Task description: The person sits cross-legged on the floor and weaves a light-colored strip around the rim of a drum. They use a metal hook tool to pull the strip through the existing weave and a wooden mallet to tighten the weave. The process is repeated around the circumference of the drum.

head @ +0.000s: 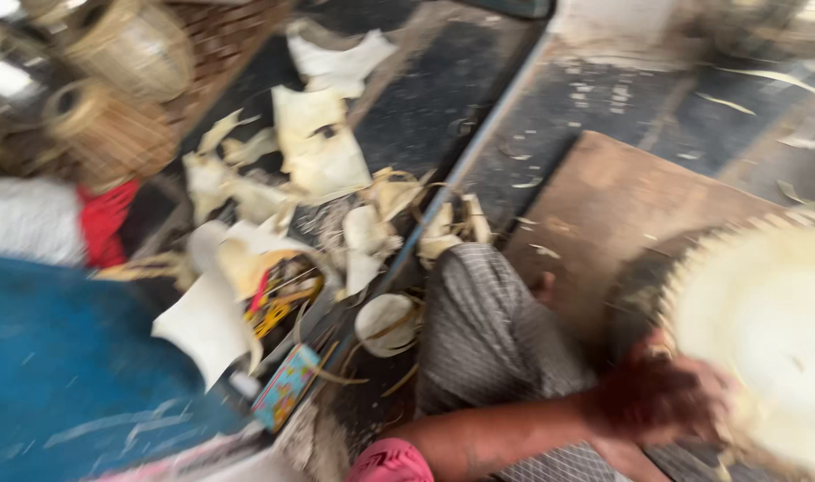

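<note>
At the bottom right of my view, 1 hand (661, 397) reaches in on a bare forearm with a pink sleeve (389, 462) at the elbow; I cannot say which hand it is. Its grip is closed on the near edge of a round pale woven disc (764, 339) with a toothed rim, though blur hides the fingers. The disc lies low over a brown wooden board (604, 205) on the dark floor (425, 116). Just left of the arm sits a knee in grey checked cloth (488, 339). Farther left, pale leaf scraps (322, 161) litter the floor beside a small colourful box (287, 386) and a blue surface (59, 357). At the far top left stand woven baskets (131, 49).
</note>
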